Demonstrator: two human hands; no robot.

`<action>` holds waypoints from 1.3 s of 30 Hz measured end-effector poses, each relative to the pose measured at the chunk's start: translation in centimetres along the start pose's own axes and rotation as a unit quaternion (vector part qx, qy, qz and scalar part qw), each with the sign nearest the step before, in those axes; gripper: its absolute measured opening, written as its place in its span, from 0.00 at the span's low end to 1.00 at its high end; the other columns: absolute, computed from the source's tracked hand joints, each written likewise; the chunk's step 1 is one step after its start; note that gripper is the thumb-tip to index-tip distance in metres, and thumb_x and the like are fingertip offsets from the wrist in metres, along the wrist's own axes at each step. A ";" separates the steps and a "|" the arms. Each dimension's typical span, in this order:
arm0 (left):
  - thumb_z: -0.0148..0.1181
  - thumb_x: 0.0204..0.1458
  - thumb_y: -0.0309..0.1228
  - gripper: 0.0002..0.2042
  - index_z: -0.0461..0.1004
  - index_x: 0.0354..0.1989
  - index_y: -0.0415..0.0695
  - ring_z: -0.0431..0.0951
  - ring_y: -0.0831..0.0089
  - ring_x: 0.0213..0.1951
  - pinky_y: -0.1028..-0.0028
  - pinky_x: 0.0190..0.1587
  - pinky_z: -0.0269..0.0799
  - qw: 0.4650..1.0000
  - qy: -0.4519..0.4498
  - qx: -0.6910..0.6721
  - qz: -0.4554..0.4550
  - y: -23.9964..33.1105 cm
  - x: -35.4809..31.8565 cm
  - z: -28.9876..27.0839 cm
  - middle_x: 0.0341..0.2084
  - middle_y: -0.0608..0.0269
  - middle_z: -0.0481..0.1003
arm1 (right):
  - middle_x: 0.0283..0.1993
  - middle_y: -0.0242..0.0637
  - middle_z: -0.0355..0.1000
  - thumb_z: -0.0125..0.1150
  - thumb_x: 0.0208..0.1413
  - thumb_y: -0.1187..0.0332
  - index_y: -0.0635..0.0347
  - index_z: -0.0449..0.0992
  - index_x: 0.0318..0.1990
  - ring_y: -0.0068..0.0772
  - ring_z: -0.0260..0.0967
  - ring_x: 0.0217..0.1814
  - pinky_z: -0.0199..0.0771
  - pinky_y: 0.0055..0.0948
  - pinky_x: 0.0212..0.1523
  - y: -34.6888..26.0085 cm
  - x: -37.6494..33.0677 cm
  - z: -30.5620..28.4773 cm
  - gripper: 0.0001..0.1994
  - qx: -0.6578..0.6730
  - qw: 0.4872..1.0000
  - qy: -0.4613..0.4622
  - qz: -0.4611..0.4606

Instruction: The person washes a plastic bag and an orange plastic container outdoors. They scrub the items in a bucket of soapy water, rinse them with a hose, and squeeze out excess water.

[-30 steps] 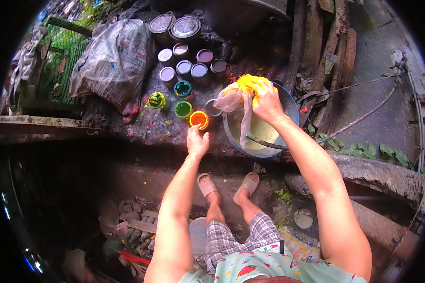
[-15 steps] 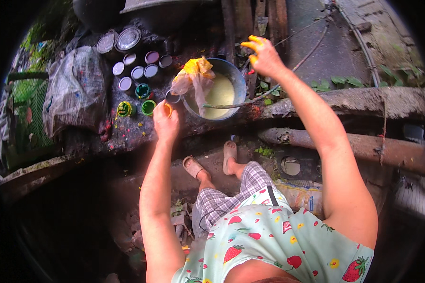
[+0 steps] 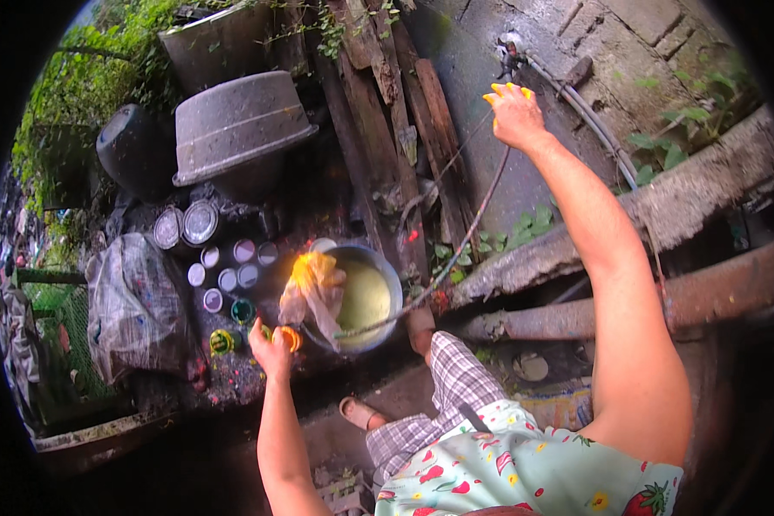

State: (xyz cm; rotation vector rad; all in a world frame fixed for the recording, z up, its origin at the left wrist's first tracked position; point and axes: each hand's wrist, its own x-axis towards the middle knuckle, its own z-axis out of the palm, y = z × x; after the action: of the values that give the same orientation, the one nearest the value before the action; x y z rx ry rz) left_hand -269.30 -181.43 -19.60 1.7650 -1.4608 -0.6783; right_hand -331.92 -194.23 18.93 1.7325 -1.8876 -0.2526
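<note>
My left hand (image 3: 271, 351) rests low on the dirty ledge, fingers closed on a small orange paint cup (image 3: 290, 337). Just right of it stands a metal bowl (image 3: 385, 273) of pale yellow liquid, with a yellow-stained cloth (image 3: 314, 288) draped over its left rim. My right hand (image 3: 516, 113) is raised far up toward the wall, its yellow-stained fingers spread and holding nothing, just below a tap (image 3: 509, 45). A thin hose (image 3: 469, 228) runs from the tap area down into the bowl.
Several small paint pots (image 3: 228, 279) and two lidded tins (image 3: 185, 225) stand left of the bowl, beside a grey plastic bag (image 3: 133, 310). An upturned basin (image 3: 236, 125), wooden planks (image 3: 404, 112) and a rusty pipe (image 3: 705, 297) crowd the back and right.
My right hand let go of the cloth at the bowl and rose toward the tap on the wall. The cloth now hangs over the rim. My left hand stayed at the orange cup.
</note>
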 end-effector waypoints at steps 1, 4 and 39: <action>0.69 0.58 0.27 0.27 0.74 0.66 0.34 0.77 0.47 0.62 0.58 0.67 0.72 1.000 0.022 -0.014 -0.016 -1.0 0.2 0.5 0.59 0.43 0.76 | 0.70 0.41 0.74 0.63 0.60 0.69 0.51 0.82 0.61 0.46 0.66 0.76 0.62 0.56 0.76 1.4 1.6 0.9 0.21 -0.030 1.000 -0.001 -0.002; 0.69 0.60 0.25 0.26 0.73 0.67 0.33 0.77 0.51 0.63 0.60 0.69 0.70 0.995 0.053 -0.018 -0.078 -4.3 -0.9 0.8 0.61 0.44 0.76 | 0.64 0.40 0.76 0.65 0.60 0.68 0.55 0.82 0.56 0.45 0.70 0.71 0.66 0.56 0.73 5.4 6.8 3.6 0.17 -0.063 0.998 -0.027 -0.005; 0.51 0.76 0.37 0.16 0.74 0.63 0.40 0.85 0.67 0.39 0.66 0.37 0.89 0.826 0.060 -0.386 -0.406 7.4 -14.3 7.7 0.47 0.56 0.81 | 0.70 0.45 0.74 0.75 0.57 0.55 0.53 0.67 0.76 0.49 0.72 0.71 0.71 0.50 0.71 -35.2 -25.4 5.8 0.40 0.341 0.795 -0.294 -0.407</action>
State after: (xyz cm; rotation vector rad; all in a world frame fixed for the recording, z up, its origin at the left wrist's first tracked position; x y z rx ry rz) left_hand -282.72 -169.69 -19.01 1.6311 -0.1617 -1.3220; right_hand -304.56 -176.28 -10.16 3.2507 -1.5376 -0.5188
